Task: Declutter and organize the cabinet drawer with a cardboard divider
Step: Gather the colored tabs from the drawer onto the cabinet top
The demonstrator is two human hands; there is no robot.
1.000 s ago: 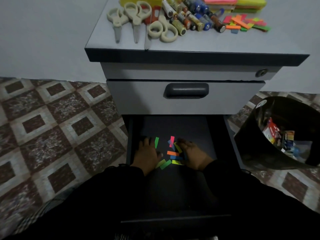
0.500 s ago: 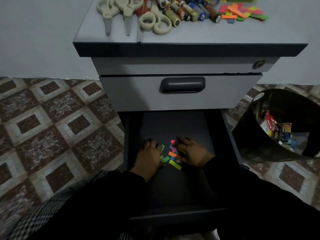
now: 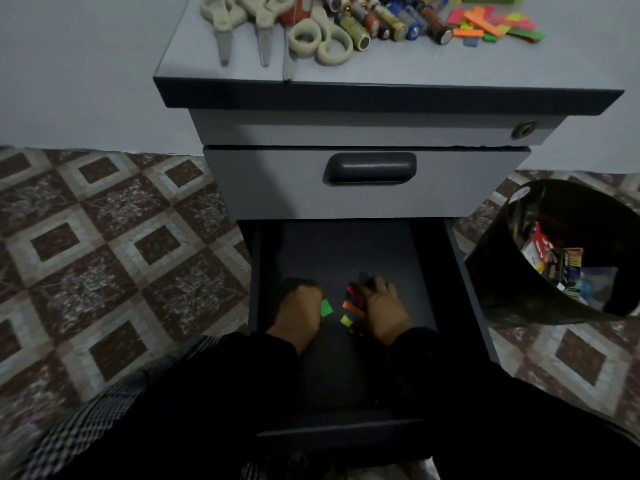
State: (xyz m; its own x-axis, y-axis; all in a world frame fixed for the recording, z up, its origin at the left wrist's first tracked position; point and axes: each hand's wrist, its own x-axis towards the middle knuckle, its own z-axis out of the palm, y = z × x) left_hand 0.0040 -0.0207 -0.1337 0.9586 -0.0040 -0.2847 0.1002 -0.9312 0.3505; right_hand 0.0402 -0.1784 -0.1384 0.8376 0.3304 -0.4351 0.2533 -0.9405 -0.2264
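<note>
In the open drawer (image 3: 346,251) at the cabinet's foot, the left hand (image 3: 300,308) is seen at the left with fingers curled under; whether anything is held cannot be told. Just right of it a green slip (image 3: 326,308) lies on the drawer floor. Further right, coloured slips (image 3: 351,310) are bunched against the right hand (image 3: 384,310), whose curled fingers are pressed on them. Above the drawer, scissors (image 3: 263,22), batteries (image 3: 384,19) and more slips (image 3: 495,24) are laid on the surface (image 3: 398,67). Right of the drawer a bin (image 3: 502,271) of rubbish is stood.
</note>
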